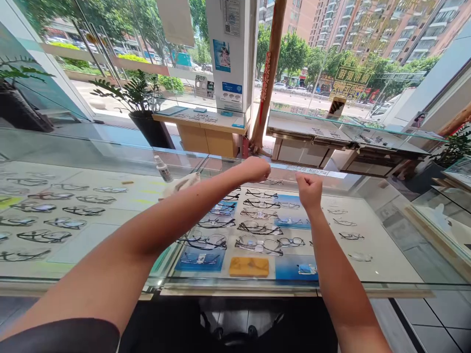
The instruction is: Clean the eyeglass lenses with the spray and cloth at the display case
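My left hand is closed in a fist above the far part of the glass counter; whatever it may hold is hidden. My right hand is also closed, a little to the right, its thumb bent over the fingers, and nothing shows in it. The two hands are apart. Below them, under the glass, lie rows of eyeglasses, blue cards and a yellow-orange block. A printed label strip lies near the counter's far edge, between and behind the hands.
A white spray bottle and a crumpled pale cloth are on the counter, behind my left forearm. More eyeglasses lie at the left. Beyond stand a potted plant, display cases and a wooden post.
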A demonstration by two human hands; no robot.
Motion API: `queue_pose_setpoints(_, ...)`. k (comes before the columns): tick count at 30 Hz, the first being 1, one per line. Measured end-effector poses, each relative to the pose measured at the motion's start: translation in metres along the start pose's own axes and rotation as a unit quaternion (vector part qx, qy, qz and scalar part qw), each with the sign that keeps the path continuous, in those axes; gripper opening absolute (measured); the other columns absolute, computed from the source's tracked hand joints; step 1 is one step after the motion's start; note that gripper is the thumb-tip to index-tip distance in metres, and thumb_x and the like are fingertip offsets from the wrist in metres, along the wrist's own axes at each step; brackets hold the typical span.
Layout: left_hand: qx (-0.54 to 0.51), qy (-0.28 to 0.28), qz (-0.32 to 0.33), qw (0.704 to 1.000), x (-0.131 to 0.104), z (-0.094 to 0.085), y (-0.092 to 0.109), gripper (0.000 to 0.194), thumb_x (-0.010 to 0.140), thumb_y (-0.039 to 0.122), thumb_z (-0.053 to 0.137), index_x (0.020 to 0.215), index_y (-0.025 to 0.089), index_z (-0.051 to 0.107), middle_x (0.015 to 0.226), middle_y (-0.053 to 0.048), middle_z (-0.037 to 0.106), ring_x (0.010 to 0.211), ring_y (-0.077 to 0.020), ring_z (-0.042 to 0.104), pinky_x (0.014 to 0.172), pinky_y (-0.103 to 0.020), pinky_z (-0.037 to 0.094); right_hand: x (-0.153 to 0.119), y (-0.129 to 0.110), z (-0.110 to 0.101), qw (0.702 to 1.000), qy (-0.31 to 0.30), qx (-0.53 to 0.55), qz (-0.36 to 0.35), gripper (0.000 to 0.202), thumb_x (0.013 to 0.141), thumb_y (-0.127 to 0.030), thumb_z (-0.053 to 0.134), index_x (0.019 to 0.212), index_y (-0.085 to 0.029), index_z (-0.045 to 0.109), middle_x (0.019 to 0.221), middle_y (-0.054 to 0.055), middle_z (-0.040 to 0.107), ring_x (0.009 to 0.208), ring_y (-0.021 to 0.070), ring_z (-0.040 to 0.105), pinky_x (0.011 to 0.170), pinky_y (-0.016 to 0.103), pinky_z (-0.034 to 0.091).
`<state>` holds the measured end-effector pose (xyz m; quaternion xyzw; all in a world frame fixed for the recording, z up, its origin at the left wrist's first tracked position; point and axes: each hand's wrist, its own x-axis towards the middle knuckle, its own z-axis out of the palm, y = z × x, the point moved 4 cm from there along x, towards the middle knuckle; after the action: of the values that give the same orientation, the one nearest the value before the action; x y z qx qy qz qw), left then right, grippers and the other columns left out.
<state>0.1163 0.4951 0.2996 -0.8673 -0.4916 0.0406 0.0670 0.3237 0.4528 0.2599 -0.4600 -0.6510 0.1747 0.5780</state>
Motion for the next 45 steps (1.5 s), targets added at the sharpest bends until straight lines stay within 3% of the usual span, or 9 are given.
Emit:
queue_pose_setpoints(5,-0.006,-0.028,-0.007,1.000,0.019,0.037,-0.004,0.026,0.087,0.021,0.068,0.104,0.020,0.087,0.105,-0.016,0.083,0.099,-0.0304,0.076,0.087,-0.036,0.054,0.001,0.011,0.003,1.000,-0.012,-0.025,0.007,0.057,0.095,-0.051,0.057,0.059,-0.026,0.020,0.059,-0.004,0.018,0.059,0.0131,0.021,0.059,0.034,0.022)
queue_pose_setpoints(10,-0.013,-0.040,-0.011,0.999,0.032,0.056,-0.011,0.025,0.083,0.021,0.070,0.100,0.018,0.087,0.104,-0.019,0.083,0.101,-0.0334,0.076,0.092,-0.040,0.055,-0.001,0.009,0.008,0.999,-0.042,0.015,0.020,0.059,0.094,-0.051,0.061,0.059,-0.026,0.021,0.059,-0.005,0.017,0.059,0.0127,0.019,0.057,0.034,0.020)
queue_pose_setpoints(16,-0.008,-0.064,-0.027,0.998,0.034,0.064,-0.012,0.029,0.082,0.019,0.068,0.104,0.019,0.088,0.106,-0.019,0.083,0.103,-0.0359,0.076,0.093,-0.042,0.056,0.003,0.014,0.015,0.967,-0.090,0.208,0.119,0.070,0.086,-0.061,0.076,0.051,-0.027,0.026,0.048,-0.007,0.020,0.047,0.0097,0.016,0.047,0.032,0.017)
queue_pose_setpoints(25,-0.008,-0.072,-0.034,0.997,0.028,0.059,-0.010,0.025,0.088,0.024,0.070,0.106,0.019,0.086,0.110,-0.016,0.083,0.102,-0.0325,0.076,0.086,-0.036,0.054,0.001,0.009,0.018,0.948,-0.102,0.271,0.128,0.073,0.083,-0.055,0.085,0.046,-0.026,0.029,0.044,-0.008,0.022,0.043,0.0074,0.016,0.045,0.031,0.014)
queue_pose_setpoints(29,-0.021,-0.047,-0.031,0.998,-0.007,0.034,-0.009,0.029,0.096,0.037,0.068,0.116,0.023,0.083,0.112,-0.013,0.082,0.104,-0.0316,0.074,0.086,-0.036,0.051,0.000,0.007,0.017,0.948,-0.087,0.281,0.120,0.073,0.083,-0.052,0.085,0.047,-0.026,0.028,0.044,-0.009,0.021,0.042,0.0070,0.015,0.045,0.031,0.011)
queue_pose_setpoints(33,-0.057,-0.033,-0.019,0.998,-0.076,0.005,-0.005,0.027,0.097,0.042,0.069,0.113,0.026,0.082,0.101,-0.009,0.082,0.091,-0.0282,0.072,0.080,-0.035,0.048,-0.002,0.009,0.018,0.954,-0.069,0.272,0.106,0.070,0.088,-0.048,0.080,0.049,-0.026,0.026,0.046,-0.009,0.020,0.043,0.0073,0.015,0.045,0.031,0.012)
queue_pose_setpoints(36,-0.082,-0.056,-0.036,0.994,-0.132,-0.004,-0.005,0.019,0.095,0.037,0.071,0.106,0.028,0.084,0.093,-0.006,0.081,0.079,-0.0247,0.069,0.074,-0.033,0.044,-0.004,0.017,0.020,0.967,-0.056,0.231,0.088,0.064,0.091,-0.044,0.075,0.050,-0.025,0.030,0.047,-0.008,0.023,0.045,0.0083,0.019,0.046,0.030,0.016)
queue_pose_setpoints(40,-0.090,-0.123,-0.048,0.987,-0.191,0.008,-0.005,0.013,0.093,0.031,0.073,0.098,0.028,0.085,0.091,-0.005,0.081,0.078,-0.0241,0.069,0.070,-0.032,0.040,-0.005,0.028,0.028,0.972,-0.081,0.202,0.083,0.042,0.083,-0.032,0.078,0.064,-0.025,0.041,0.055,-0.008,0.036,0.049,0.0099,0.032,0.049,0.028,0.029)
queue_pose_setpoints(45,-0.077,-0.175,-0.060,0.980,-0.227,0.034,-0.004,0.017,0.092,0.032,0.077,0.107,0.027,0.085,0.098,-0.008,0.082,0.086,-0.0282,0.073,0.068,-0.032,0.040,-0.007,0.030,0.036,0.969,-0.117,0.212,0.057,0.036,0.071,-0.021,0.077,0.082,-0.027,0.043,0.073,-0.006,0.055,0.064,0.0133,0.048,0.061,0.029,0.042)
